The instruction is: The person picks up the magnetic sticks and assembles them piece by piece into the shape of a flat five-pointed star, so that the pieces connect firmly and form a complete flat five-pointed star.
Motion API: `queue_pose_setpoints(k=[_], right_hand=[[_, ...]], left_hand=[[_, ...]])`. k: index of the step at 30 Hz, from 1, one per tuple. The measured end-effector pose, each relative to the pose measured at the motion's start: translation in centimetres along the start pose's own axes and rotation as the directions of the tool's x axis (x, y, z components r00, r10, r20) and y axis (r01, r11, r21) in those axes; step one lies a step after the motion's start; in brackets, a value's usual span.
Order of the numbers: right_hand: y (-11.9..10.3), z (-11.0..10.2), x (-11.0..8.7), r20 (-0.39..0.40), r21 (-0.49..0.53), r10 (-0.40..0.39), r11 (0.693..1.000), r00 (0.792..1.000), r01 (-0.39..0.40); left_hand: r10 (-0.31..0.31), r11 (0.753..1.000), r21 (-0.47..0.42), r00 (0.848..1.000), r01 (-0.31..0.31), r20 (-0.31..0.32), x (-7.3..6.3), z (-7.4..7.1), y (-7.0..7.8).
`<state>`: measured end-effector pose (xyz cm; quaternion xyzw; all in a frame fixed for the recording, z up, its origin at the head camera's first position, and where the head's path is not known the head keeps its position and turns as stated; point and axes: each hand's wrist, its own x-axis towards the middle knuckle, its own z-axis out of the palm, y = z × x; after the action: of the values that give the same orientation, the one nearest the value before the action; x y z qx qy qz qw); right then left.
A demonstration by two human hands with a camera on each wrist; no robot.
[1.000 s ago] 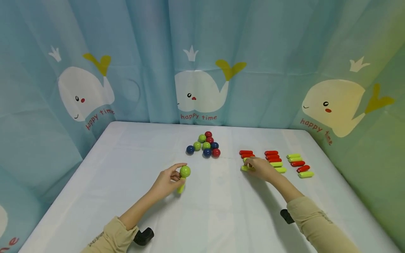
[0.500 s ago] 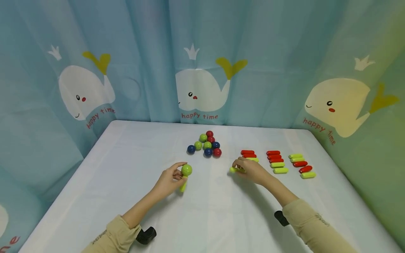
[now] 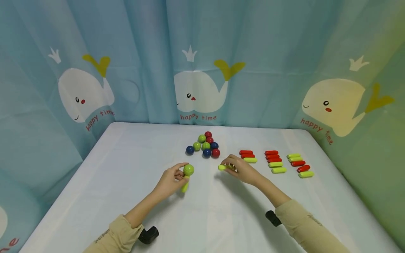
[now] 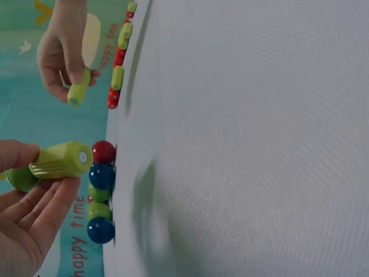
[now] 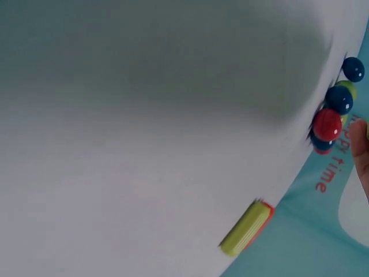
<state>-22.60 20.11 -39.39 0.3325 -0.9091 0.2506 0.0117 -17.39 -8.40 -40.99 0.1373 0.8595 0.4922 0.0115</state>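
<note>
Near the table's middle my left hand (image 3: 169, 181) holds a green ball (image 3: 188, 170) with a yellow-green rod (image 3: 185, 186) below it. In the left wrist view the thumb and fingers pinch this ridged rod (image 4: 63, 160), and a round silvery disc shows at its near end. The ball is partly hidden behind the rod there. To the right, my right hand (image 3: 243, 172) pinches another yellow-green rod (image 3: 222, 167) just above the table, one end pointing left toward the ball. The two held pieces are apart. Only a sliver of the right hand (image 5: 360, 153) enters the right wrist view.
Several red, green and dark blue balls (image 3: 206, 153) cluster at the table's back middle. Red and yellow-green rods lie right of them in three groups: left (image 3: 250, 160), middle (image 3: 275, 164) and right (image 3: 306, 174). A whale-print curtain (image 3: 145, 70) stands behind the table (image 3: 126, 154).
My right hand has picked up a yellow-green rod from the left group and carried it left toward the left hand. The left hand, holding ball and rod, has shifted slightly right.
</note>
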Motion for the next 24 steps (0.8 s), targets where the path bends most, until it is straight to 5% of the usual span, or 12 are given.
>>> queue_pose_setpoints(k=[14, 24], right_hand=[[-2.1, 0.9, 2.4, -0.035, 0.223, -0.073, 0.972, 0.997, 0.079], [-3.3, 1.6, 3.5, -0.054, 0.275, -0.117, 0.953, 0.992, 0.127]], left_hand=[[-0.041, 0.998, -0.040, 0.999, 0.041, -0.011, 0.2, 0.3, 0.1], [-0.046, 0.996, -0.072, 0.999, 0.048, 0.020, 0.3, 0.4, 0.1]])
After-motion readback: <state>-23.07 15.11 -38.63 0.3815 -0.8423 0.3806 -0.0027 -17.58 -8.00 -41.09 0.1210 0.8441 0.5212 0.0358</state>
